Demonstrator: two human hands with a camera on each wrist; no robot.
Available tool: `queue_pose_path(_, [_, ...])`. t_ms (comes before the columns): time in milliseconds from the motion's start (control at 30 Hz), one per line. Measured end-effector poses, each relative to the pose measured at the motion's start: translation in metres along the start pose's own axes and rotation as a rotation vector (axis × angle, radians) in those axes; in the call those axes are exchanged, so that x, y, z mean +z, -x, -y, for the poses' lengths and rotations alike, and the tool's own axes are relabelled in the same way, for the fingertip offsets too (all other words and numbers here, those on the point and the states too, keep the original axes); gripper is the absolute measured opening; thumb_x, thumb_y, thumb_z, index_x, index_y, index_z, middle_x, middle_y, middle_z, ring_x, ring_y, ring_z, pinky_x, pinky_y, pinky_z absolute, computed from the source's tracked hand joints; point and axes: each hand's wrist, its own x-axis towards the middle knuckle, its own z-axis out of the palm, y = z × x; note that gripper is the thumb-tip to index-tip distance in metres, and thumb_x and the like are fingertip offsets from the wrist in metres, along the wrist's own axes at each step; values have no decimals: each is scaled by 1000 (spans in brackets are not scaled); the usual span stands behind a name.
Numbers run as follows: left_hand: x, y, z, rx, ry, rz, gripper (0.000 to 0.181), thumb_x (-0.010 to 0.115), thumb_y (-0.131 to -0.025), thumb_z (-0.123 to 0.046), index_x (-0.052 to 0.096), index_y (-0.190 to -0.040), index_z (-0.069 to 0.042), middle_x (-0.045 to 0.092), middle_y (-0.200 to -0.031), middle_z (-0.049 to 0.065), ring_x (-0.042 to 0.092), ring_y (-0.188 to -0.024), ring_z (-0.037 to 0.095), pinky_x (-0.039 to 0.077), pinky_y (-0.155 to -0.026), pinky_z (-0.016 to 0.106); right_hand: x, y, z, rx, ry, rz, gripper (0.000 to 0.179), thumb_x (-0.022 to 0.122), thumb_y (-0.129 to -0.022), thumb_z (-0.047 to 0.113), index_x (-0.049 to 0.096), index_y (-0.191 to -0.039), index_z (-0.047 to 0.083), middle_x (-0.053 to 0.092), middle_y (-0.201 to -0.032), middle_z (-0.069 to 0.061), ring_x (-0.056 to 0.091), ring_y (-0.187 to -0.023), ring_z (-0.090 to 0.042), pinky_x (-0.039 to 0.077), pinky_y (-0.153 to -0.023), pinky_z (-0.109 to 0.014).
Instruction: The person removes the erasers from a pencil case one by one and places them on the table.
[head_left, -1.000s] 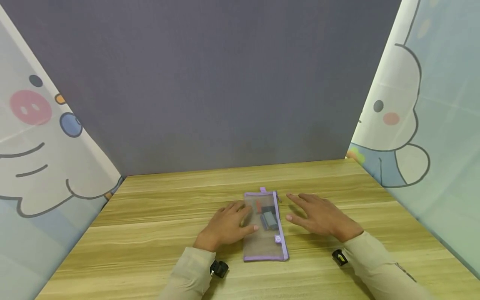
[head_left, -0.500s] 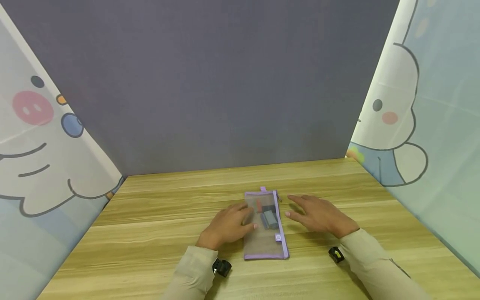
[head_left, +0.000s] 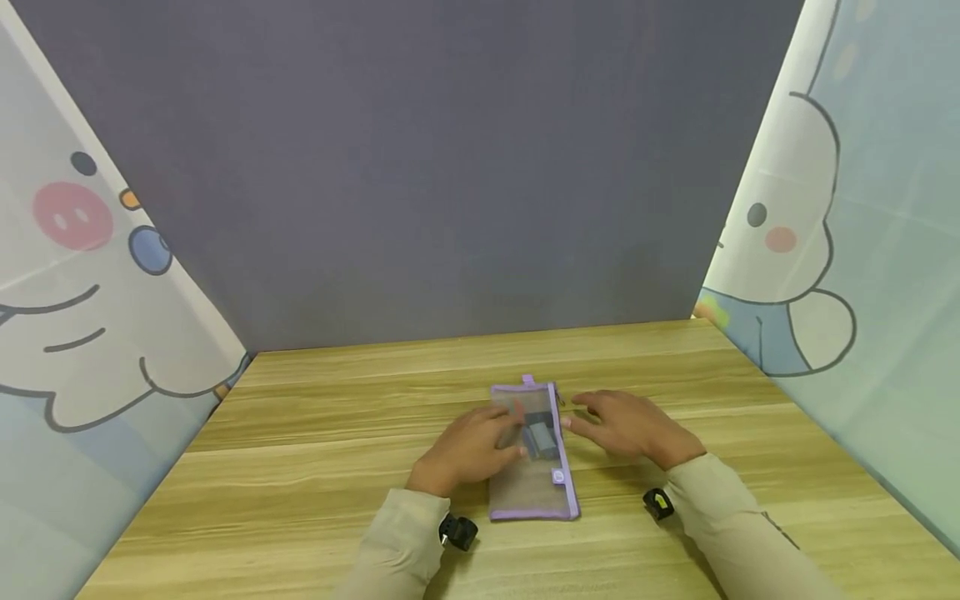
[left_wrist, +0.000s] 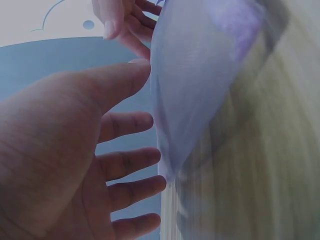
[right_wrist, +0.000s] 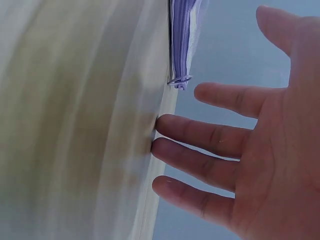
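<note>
A mesh zipper pouch (head_left: 525, 493) with purple edging lies flat on the table, its zipper along the right side. Through the mesh show a small red item (head_left: 519, 410) and a grey block-like item (head_left: 542, 437); their kinds cannot be made out. My left hand (head_left: 468, 450) reaches over the pouch's left half with relaxed fingers. In the left wrist view its thumb and fingertips come close to the mesh (left_wrist: 192, 75); contact is unclear. My right hand (head_left: 633, 427) is just right of the zipper (right_wrist: 182, 45), fingers spread and holding nothing, some fingertips at the tabletop.
The wood-grain table (head_left: 337, 467) spreads out on both sides of the pouch. A dark grey panel (head_left: 465, 183) rises behind it. Cartoon-printed curtains (head_left: 892, 275) hang at left and right. Each wrist wears a small black camera.
My left hand has shifted a little to the right, farther over the pouch. My right hand has moved left, nearer to the zipper edge. The pouch stays about where it was.
</note>
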Motion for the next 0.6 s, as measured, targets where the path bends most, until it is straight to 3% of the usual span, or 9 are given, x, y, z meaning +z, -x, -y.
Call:
queue_pose_path(333, [2, -5, -7, -21, 43, 13, 60, 62, -98, -45, 54, -146, -12, 47, -152, 10, 43, -139, 29, 36, -112, 47, -2, -10, -3, 74, -25, 50, 63, 51, -99, 58, 63, -135, 6, 72, -104, -5, 67, -90, -21, 54, -78, -48])
queue_pose_path(600, [5, -7, -9, -21, 55, 12, 57, 64, -97, -44, 58, -143, -11, 43, -155, 8, 39, -142, 29, 38, -111, 47, -5, -17, -3, 74, -47, 77, 62, 56, -99, 54, 63, -134, 4, 72, -103, -6, 67, -86, -18, 55, -76, -46])
